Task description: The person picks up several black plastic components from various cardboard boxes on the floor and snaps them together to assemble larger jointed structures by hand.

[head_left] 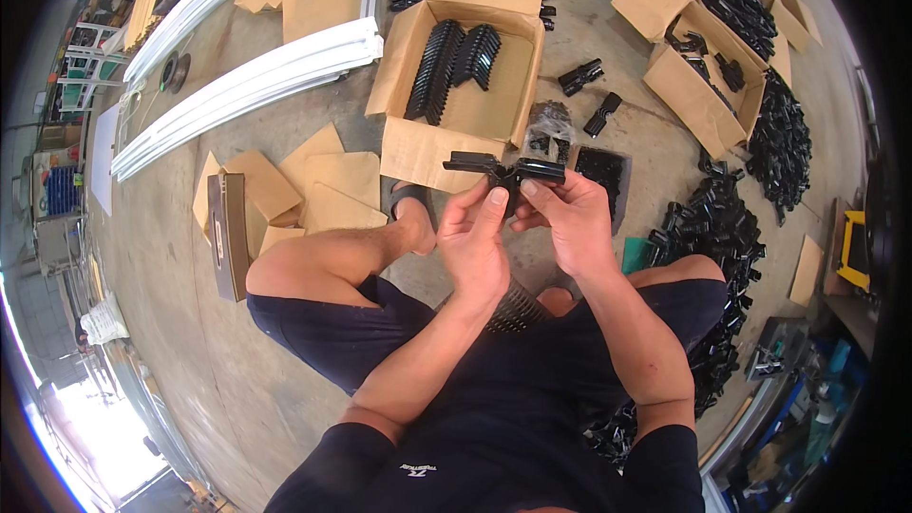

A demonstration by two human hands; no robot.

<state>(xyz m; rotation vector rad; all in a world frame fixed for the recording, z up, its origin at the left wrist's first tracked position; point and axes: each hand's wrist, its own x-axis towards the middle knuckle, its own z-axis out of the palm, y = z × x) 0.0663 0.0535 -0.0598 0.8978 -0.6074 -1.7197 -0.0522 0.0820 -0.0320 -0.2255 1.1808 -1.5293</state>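
Between my two hands is a black V-shaped bracket (539,170), its two arms spread left and right. My left hand (475,239) grips its left half, the thumb pressed near the centre. With thumb and fingers, my right hand (576,228) pinches the right half. Just beyond my hands stands an open cardboard box (508,100) with rows of nested black brackets (437,71) laid inside. Right of it lie loose black brackets (601,114), a clear plastic bag (551,123) of dark parts, and a black tray (619,192) of small dark pieces, partly behind my right hand.
A large heap of black brackets (712,228) spreads along my right side. Another open box (698,85) with brackets stands at the far right. Flat cardboard pieces (332,185) lie at left, with long white metal profiles (256,85) beyond them. My sandalled foot (413,214) is near the box.
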